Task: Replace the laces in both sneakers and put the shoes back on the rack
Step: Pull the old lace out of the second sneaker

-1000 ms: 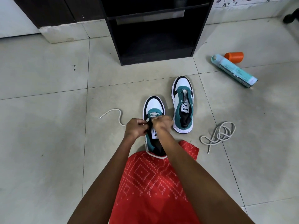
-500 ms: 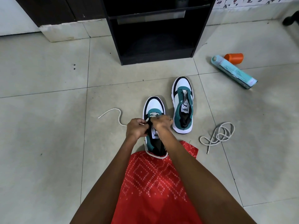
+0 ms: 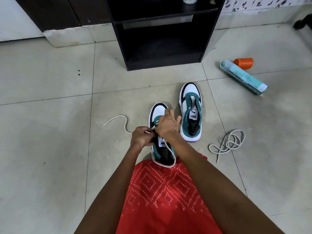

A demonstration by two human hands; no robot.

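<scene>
Two white, teal and black sneakers stand on the tiled floor. My hands work on the near sneaker (image 3: 158, 114). My left hand (image 3: 141, 136) pinches its white lace (image 3: 124, 123), whose one end trails left over the floor. My right hand (image 3: 167, 123) sits over the sneaker's eyelets and pinches the lace; some of its fingers spread. A loop of that lace hangs back over the shoe's opening. The far sneaker (image 3: 191, 112) stands to the right with no lace. A second white lace (image 3: 227, 144) lies coiled on the floor further right.
The black shoe rack (image 3: 162, 36) stands open straight ahead. A teal spray can (image 3: 243, 76) and an orange cap (image 3: 244, 63) lie at the right. My red patterned garment (image 3: 162, 196) covers my lap at the bottom.
My right hand has lifted toward the toe and spread some fingers. A loop of lace now hangs over the shoe's opening. My left hand stays in place.
</scene>
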